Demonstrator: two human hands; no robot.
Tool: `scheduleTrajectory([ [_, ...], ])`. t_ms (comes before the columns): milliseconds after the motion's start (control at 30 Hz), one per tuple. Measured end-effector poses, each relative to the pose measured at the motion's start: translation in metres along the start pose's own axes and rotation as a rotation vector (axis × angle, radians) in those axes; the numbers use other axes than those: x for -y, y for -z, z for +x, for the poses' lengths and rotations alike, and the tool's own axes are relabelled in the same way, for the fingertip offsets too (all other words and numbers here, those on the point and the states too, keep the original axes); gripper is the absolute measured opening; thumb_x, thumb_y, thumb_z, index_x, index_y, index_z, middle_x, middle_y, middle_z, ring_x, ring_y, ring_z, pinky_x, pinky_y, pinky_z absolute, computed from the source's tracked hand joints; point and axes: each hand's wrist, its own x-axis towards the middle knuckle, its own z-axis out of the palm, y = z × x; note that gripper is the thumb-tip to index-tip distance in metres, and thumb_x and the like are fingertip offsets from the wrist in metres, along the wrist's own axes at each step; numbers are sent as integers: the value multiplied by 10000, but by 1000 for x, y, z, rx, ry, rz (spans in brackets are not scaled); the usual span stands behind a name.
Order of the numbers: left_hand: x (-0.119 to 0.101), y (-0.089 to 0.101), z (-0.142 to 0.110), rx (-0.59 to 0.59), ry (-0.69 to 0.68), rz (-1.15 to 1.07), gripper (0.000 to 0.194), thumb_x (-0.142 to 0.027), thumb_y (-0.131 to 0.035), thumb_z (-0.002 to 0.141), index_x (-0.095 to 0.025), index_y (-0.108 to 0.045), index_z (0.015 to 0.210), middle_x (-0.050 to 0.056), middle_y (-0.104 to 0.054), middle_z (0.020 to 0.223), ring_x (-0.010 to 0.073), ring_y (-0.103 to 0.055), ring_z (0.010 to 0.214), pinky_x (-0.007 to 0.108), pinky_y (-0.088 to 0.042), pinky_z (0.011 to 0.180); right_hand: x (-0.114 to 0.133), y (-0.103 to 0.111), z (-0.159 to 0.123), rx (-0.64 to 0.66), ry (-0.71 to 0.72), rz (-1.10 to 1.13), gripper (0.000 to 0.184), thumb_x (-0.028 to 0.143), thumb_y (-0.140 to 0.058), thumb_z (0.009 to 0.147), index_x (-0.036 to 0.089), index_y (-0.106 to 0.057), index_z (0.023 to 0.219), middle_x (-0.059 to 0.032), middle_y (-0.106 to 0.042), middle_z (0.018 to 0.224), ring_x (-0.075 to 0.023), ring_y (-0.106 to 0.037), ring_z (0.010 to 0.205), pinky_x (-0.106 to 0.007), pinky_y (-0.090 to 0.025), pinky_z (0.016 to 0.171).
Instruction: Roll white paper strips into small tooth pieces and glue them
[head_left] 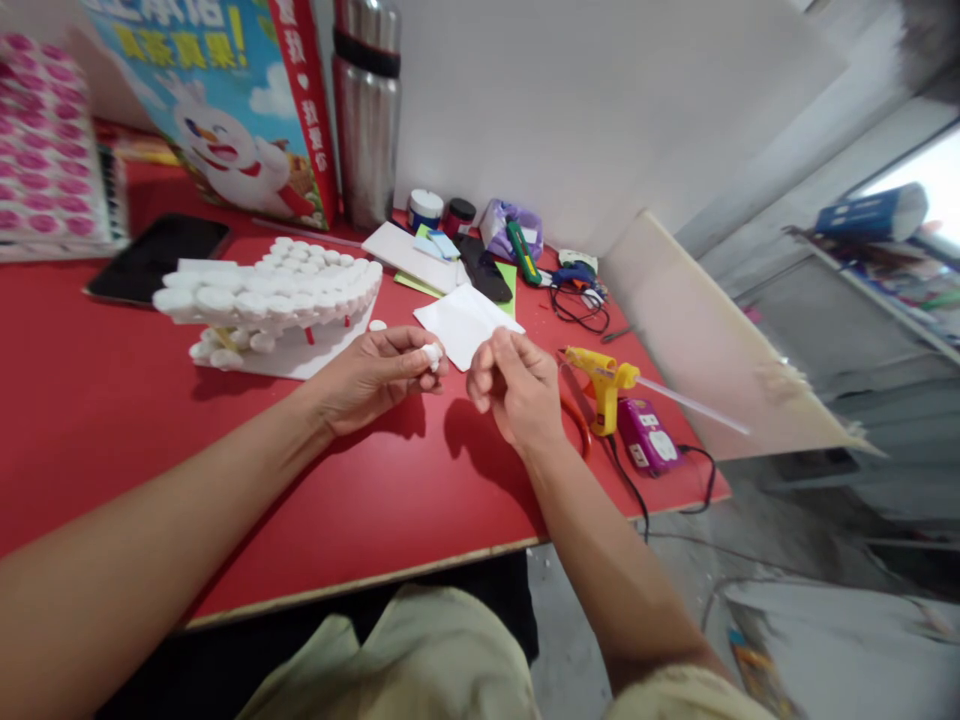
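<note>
My left hand (382,375) pinches a small white rounded piece (432,354) between thumb and fingers, above the red table. A short distance to its right, my right hand (517,385) has thumb and forefinger pressed together; whatever may be between them does not show. Behind both hands lies a sheet of white paper (461,318). Left of my left hand stands a white model (281,295) built of rows of round white pieces on a flat white base, with red supports under it. One loose white disc (377,325) lies close to my left hand.
A yellow glue gun (604,380) with a clear stick rests by a purple power strip (649,438) at the right. Behind are a steel thermos (367,120), small jars (425,208), a green cutter (523,252), a phone (161,258) and a printed box (232,110).
</note>
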Motion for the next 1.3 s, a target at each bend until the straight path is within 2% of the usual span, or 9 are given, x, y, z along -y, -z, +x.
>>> scheduleTrajectory([
  [67, 0, 1, 0, 0, 2, -4, 229, -232, -961, 722, -128, -792, 836, 46, -755, 772, 77, -632, 608, 225, -587, 699, -1, -1, 0, -3, 13, 50, 519, 587, -732, 919, 218, -498, 638, 87, -433, 499, -61, -385, 371, -210, -318, 362],
  [133, 0, 1, 0, -2, 2, -5, 229, -233, -961, 721, -130, -795, 839, 45, -755, 774, 78, -635, 609, 229, -593, 705, -2, 0, 0, 2, 28, 50, 534, 542, -726, 941, 216, -475, 600, 90, -391, 475, -57, -346, 353, -214, -278, 350],
  [233, 0, 1, 0, -5, -3, -6, 233, -233, -966, 712, -129, -800, 837, 40, -750, 761, 80, -639, 608, 226, -596, 701, -2, 3, 2, 5, 90, 1, 430, 461, -772, 918, 206, -567, 639, 54, -528, 549, -80, -491, 439, -233, -389, 439],
  [300, 0, 1, 0, -21, -11, -8, 239, -229, -973, 698, -130, -803, 833, 36, -745, 746, 81, -640, 606, 218, -594, 687, -3, 5, 2, -6, 158, -31, 283, 396, -852, 839, 214, -654, 751, 27, -637, 707, -108, -598, 607, -262, -499, 594],
  [367, 0, 0, 1, -37, -13, -9, 251, -233, -981, 686, -130, -805, 832, 36, -745, 748, 82, -642, 608, 211, -594, 681, -3, 7, 2, -12, 221, -119, 191, 337, -869, 808, 239, -725, 890, 8, -689, 852, -136, -638, 760, -300, -549, 743],
  [533, 0, 1, 1, -59, -7, -16, 276, -254, -990, 678, -119, -810, 838, 28, -738, 755, 74, -647, 617, 192, -598, 691, -2, 5, -3, 90, 362, -411, 227, 269, -696, 964, 314, -802, 1160, -36, -739, 1061, -195, -682, 995, -384, -560, 924],
  [867, 2, 6, 3, -119, -27, -34, 268, -251, -989, 681, -146, -814, 854, 26, -753, 772, 82, -662, 624, 229, -620, 722, -4, 1, -5, 183, 444, -478, 340, 166, -621, 995, 337, -805, 1224, -48, -727, 1030, -190, -678, 983, -371, -545, 868],
  [1067, 2, 4, 1, -104, -42, 31, 264, -256, -991, 676, -132, -819, 834, 29, -755, 754, 82, -664, 612, 200, -603, 678, -1, 3, -6, 165, 530, -600, 340, 135, -606, 975, 310, -815, 1179, -45, -714, 980, -181, -668, 928, -361, -556, 834],
  [1300, 3, 2, 1, -127, -67, 47, 309, -239, -999, 653, -156, -812, 884, 41, -781, 804, 136, -723, 698, 244, -623, 684, 0, 3, -8, 160, 518, -652, 301, 165, -602, 976, 293, -809, 1153, -52, -715, 990, -181, -664, 893, -361, -564, 817],
])
